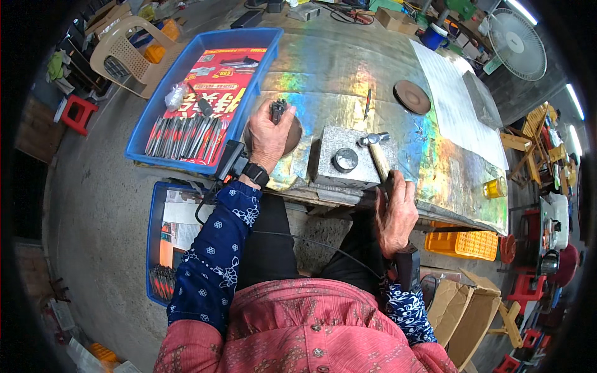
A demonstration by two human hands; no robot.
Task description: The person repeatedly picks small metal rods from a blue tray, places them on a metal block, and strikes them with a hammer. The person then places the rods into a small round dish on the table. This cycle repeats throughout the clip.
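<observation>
My left hand (270,135) is closed round a small bunch of dark metal pieces (278,110), whose exact kind I cannot make out. It is over a brown round disc (292,138), partly hidden by the hand. A hammer (378,154) slants across a grey metal block (329,140) at the table's near edge, its head resting on top. Around the dark end of its wooden handle, my right hand (396,214) has its fingers curled. Left of the hammer, a round black-rimmed piece (345,160) sits on the block.
A blue tray (266,62) at the left holds a row of slim dark-and-red pieces (186,138) on red printed paper. Farther right lie a thin pointed tool (368,104) and another brown disc (412,97). A yellow jar (494,188) stands near the right edge. Below are a blue bin (155,248) and an orange crate (461,244).
</observation>
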